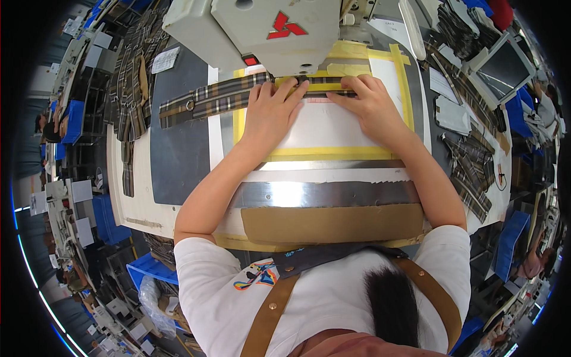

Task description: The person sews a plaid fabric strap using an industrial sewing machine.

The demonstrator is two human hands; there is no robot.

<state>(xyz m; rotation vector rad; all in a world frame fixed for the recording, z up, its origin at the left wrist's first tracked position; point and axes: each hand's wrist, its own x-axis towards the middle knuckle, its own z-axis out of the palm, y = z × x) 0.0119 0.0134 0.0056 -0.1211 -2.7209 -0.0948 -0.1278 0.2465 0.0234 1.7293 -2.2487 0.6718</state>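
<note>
Under the white sewing machine head [272, 37] lies a brown and grey plaid fabric strip [205, 101] with a metal ring, running beside a yellow strip [324, 86]. My left hand [273, 116] rests bent fingertips on the strips just below the head, fingers apart, open. My right hand [375, 113] touches their right part with thumb and fingertips, also apart and open. The fabric directly beneath my fingertips is hidden. A white board [315, 128] edged with yellow tape lies under both hands.
Plaid pieces are heaped at left [134, 83] and right [467, 172]. A screen [499, 65] stands back right, a label card [165, 59] lies back left. A metal bar [321, 193] and brown cardboard [330, 223] line the front edge. Blue bins [146, 271] and other workstations surround the table.
</note>
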